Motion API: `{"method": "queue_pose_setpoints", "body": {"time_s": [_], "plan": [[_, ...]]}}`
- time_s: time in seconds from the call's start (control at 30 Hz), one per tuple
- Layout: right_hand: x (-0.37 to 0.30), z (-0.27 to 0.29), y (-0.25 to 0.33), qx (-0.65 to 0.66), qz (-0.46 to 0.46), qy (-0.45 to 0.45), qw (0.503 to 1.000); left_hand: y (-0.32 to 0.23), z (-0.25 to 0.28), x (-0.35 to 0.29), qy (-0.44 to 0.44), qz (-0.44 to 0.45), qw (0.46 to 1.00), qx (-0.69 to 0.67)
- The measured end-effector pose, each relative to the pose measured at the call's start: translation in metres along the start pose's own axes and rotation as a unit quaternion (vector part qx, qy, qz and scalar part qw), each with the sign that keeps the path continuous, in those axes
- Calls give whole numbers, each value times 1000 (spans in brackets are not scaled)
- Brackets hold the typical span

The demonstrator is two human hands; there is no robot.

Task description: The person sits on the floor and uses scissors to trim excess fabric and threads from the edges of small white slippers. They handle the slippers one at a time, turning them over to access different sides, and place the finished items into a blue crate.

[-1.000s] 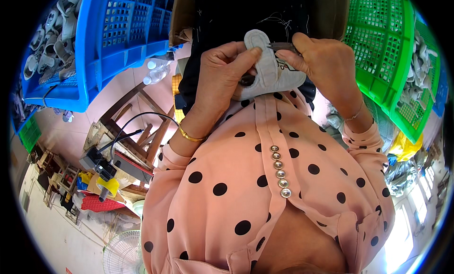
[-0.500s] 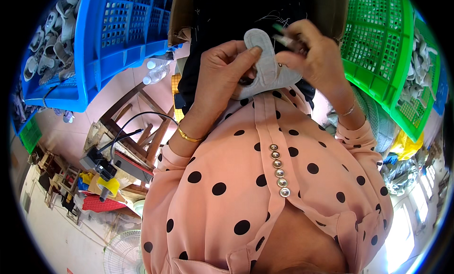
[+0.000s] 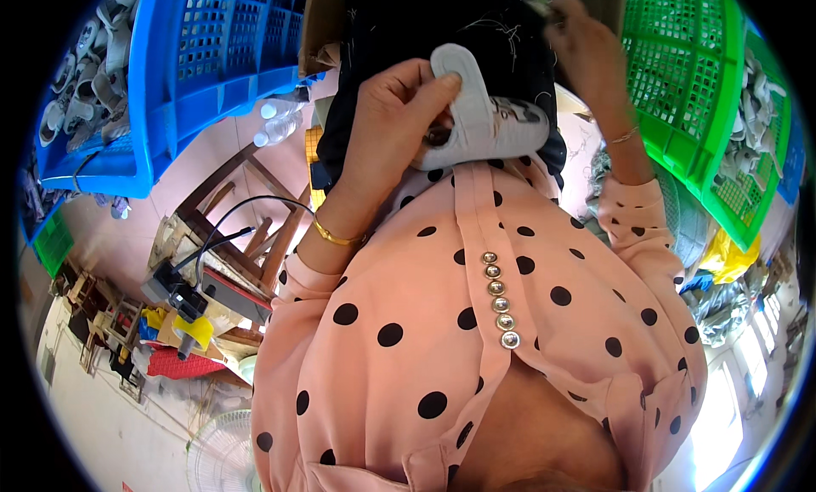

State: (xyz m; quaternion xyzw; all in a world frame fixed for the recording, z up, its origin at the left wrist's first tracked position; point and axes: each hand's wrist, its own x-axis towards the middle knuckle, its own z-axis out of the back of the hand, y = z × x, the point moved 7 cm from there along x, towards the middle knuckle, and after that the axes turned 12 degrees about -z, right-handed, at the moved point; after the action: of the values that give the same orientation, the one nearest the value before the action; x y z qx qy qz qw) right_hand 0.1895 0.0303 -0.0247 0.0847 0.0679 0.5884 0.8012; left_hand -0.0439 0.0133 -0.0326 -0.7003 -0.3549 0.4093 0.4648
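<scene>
Currently, the left hand (image 3: 395,110) grips a pale shoe (image 3: 518,139) by its strap (image 3: 447,61), thumb on top, left of the green crate (image 3: 722,118). The right hand (image 3: 591,54), nearer the crate, has its fingers closed around a blurred small tool (image 3: 539,2).

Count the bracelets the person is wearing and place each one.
2: a gold bangle at the wrist of the left hand, which grips the white shoe, and a thin bracelet at that of the right hand, which holds a blurred tool. Sleeves may hide more.
</scene>
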Motion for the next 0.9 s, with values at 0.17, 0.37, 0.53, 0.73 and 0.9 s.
{"method": "queue_pose_setpoints", "body": {"time_s": [0.17, 0.37, 0.53, 0.73, 0.9], "plan": [[-51, -1, 56, 329, -1, 370, 869, 7, 0, 10, 51, 13, 998, -39], [-57, -15, 63, 383, -89, 448, 803, 0, 5, 10, -26, -110, 990, 82], [-53, -20, 59, 384, -121, 458, 792, -50, -13, -17, 28, -413, 821, 393], [-54, -31, 62, 373, -170, 448, 795, -35, -27, -11, 104, -388, 806, 434], [-50, -41, 62, 375, -180, 448, 791, -21, -24, 0, 135, -317, 848, 403]]}}
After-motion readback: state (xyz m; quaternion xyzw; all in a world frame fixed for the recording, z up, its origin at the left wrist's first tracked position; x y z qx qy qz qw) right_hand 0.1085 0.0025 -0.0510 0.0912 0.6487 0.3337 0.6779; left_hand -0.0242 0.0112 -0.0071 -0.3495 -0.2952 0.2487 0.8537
